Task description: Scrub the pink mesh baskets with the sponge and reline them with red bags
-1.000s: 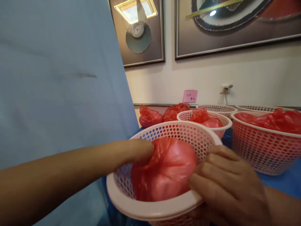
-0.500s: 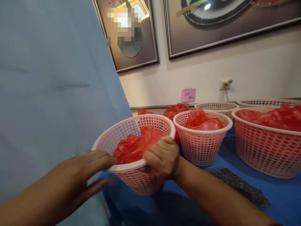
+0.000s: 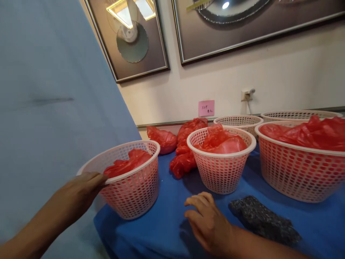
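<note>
A pink perforated basket (image 3: 134, 196) stands near the left edge of the blue table (image 3: 167, 223), with a red plastic bag (image 3: 126, 163) inside it. My left hand (image 3: 79, 190) rests on the basket's near-left rim, thumb over the edge and fingers closed on it. My right hand (image 3: 206, 219) hovers just above the blue cloth to the right of that basket, fingers loosely curled and apart, holding nothing. A dark grey textured pad (image 3: 262, 219) lies right of my right hand.
A second basket (image 3: 221, 172) with a red bag stands mid-table, a larger one (image 3: 299, 169) at right, and empty baskets behind. Loose red bags (image 3: 184, 151) lie by the wall. A blue sheet (image 3: 51, 90) hangs at left. A pink note (image 3: 206, 108) is on the wall.
The basket with the red bag came down from in front of me onto the table's left side. My right hand let go of its rim and dropped toward the cloth.
</note>
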{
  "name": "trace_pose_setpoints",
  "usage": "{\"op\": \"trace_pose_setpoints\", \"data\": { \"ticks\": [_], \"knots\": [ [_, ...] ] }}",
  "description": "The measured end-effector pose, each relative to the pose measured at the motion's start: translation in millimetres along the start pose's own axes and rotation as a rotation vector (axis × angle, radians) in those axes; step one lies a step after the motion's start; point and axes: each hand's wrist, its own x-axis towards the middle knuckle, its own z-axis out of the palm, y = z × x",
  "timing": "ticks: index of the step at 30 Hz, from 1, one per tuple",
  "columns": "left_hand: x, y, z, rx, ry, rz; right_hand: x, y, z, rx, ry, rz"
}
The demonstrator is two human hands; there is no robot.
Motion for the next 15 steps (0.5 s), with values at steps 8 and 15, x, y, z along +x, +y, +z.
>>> {"op": "trace_pose_setpoints", "data": {
  "ticks": [8,15],
  "knots": [
    [18.1,-19.3,19.6,-0.142,0.073,-0.002,-47.3,44.1,-12.8,0.105,-0.162,0.296],
    [56.6,158.5,87.0,-0.639,0.149,-0.052,-78.6,76.6,20.7,0.114,-0.261,0.362]
  ]
}}
